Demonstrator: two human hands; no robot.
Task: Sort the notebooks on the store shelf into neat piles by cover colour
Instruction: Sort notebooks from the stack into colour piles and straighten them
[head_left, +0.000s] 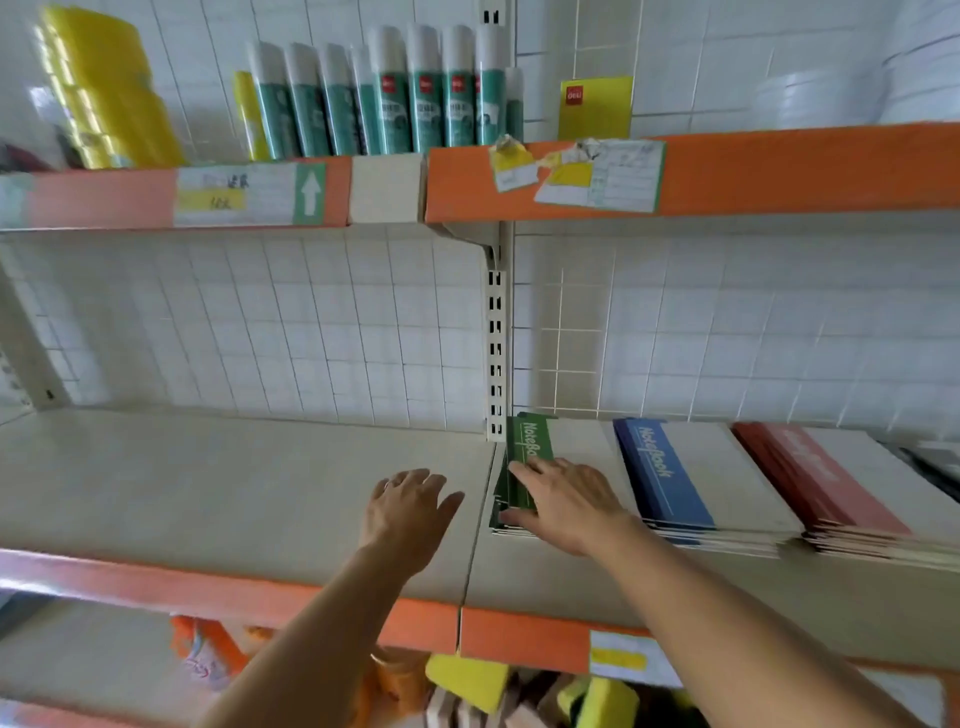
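Green pile being squared on the shelf, blue and red piles already laid out beside it.

The green notebooks (524, 467) are pressed flat under the straight fingers of the right hand (566, 501), at the left end of the right shelf (571, 582) bay; the blue notebooks (670, 478) lie just beside at 3 o'clock, the red notebooks (810, 478) beyond them. The left hand (408, 512) is held open, fingers spread, over bare shelf at 9 o'clock of the green pile, gripping nothing. The step is judged best done by pressure kept on top while the left edge is tapped flush, so that splayed lower covers are aligned.
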